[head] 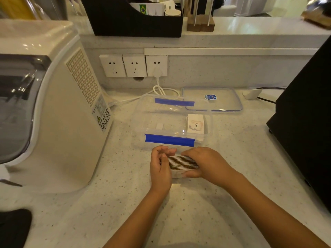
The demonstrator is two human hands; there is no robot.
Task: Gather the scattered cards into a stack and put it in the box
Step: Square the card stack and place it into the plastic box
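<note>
I see both hands closed on the card stack (pixel 180 162) — left hand (pixel 160 169) on its left end, right hand (pixel 206 164) over the right — standing on edge on the counter (pixel 125 203), just near of the clear box (pixel 172 122). Some cards (pixel 195 124) lie inside already.

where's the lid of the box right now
In the head view the lid lies flat on the counter, behind and to the right of the open box, below the wall sockets.
</note>
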